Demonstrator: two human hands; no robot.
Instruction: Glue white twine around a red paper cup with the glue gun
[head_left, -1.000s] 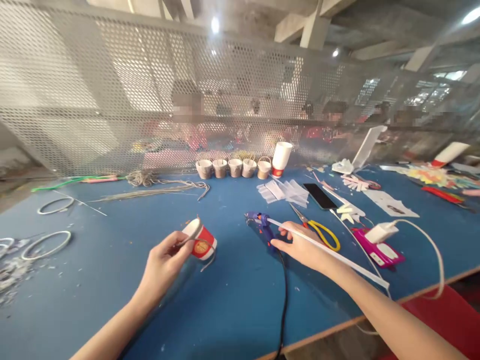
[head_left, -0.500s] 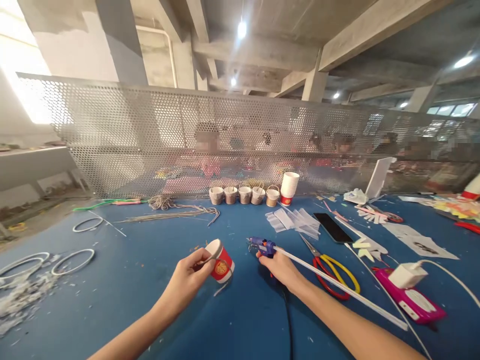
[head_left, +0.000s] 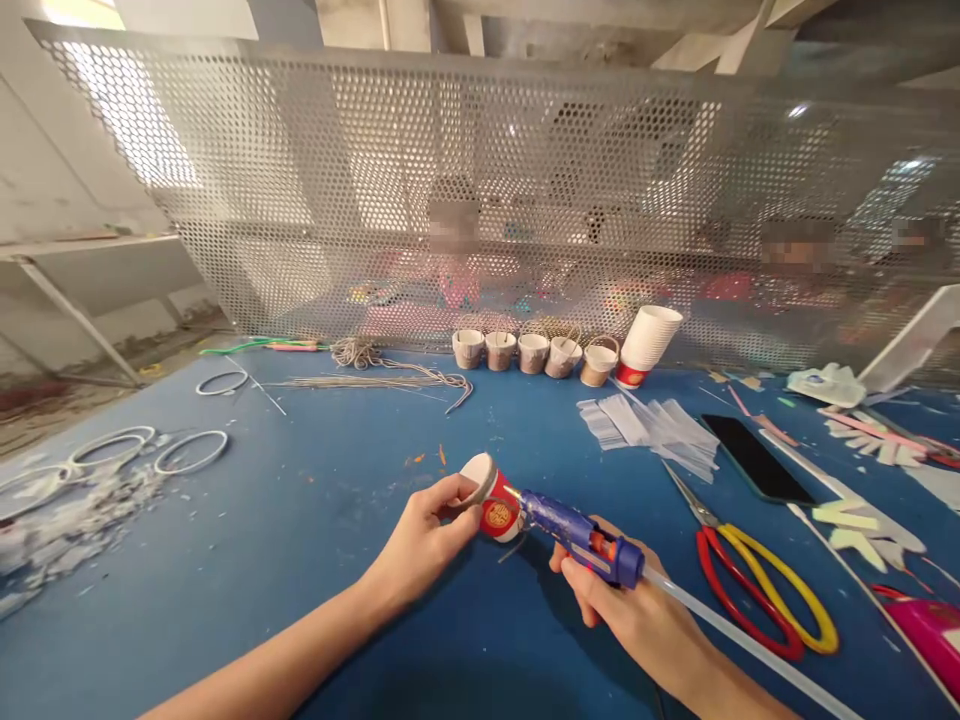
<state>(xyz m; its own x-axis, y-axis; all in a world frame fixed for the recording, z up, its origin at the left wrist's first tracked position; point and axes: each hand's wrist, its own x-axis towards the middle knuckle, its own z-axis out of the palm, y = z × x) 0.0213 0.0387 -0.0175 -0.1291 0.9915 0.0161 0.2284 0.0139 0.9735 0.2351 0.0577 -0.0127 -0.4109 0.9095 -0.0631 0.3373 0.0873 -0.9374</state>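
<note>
Glue gun (head_left: 574, 532) sits in your right hand (head_left: 630, 605), with your fingers curled round it. A long, pale glue stick (head_left: 739, 637) pokes out of its back, beside your right arm. Your left hand (head_left: 431, 535) pinches a red and white paper cup (head_left: 501, 515) near its rim. The cup leans over, just in front of your left fingertips, between your two hands. The gun's tip points at the cup's red side, but you can't tell if they touch. A bit of thin cord (head_left: 512, 552) sticks out below the cup.

To the right of your right hand, scissors (head_left: 711, 522) with red and yellow handles lie on the blue surface (head_left: 375, 640). Past that hand are clear strips (head_left: 649, 432) and a black phone (head_left: 756, 457). Five little cups (head_left: 533, 355) stand in a row beyond both hands. White rings (head_left: 191, 468) lie left of your left hand.
</note>
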